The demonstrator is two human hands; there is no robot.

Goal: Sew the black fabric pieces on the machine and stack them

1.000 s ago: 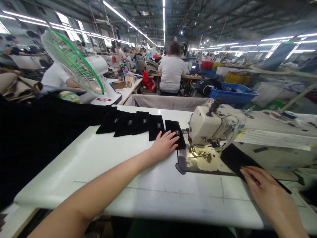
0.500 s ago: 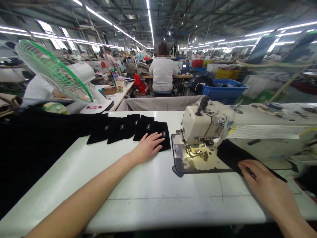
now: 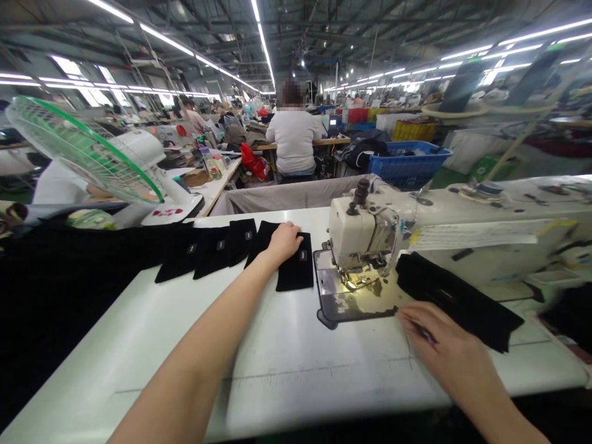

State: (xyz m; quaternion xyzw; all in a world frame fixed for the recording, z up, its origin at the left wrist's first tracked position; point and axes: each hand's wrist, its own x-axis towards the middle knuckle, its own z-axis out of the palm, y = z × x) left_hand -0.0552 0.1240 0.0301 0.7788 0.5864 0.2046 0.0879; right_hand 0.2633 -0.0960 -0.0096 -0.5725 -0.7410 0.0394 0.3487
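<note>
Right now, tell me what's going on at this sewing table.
A person has both hands on either side of a sewing machine's head. The left hand is at the upper part of the labelled black piece nearest the machine, in an overlapping row. The right hand is in front of the machine, its fingers curled around a small dark item, too unclear to name. More black cloth lies just beyond it.

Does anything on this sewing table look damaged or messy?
The base plate of the sewing machine looks blotchy below the needle area, as if its dark coating has worn off. The black pieces overlap unevenly at left; I see no spill.
</note>
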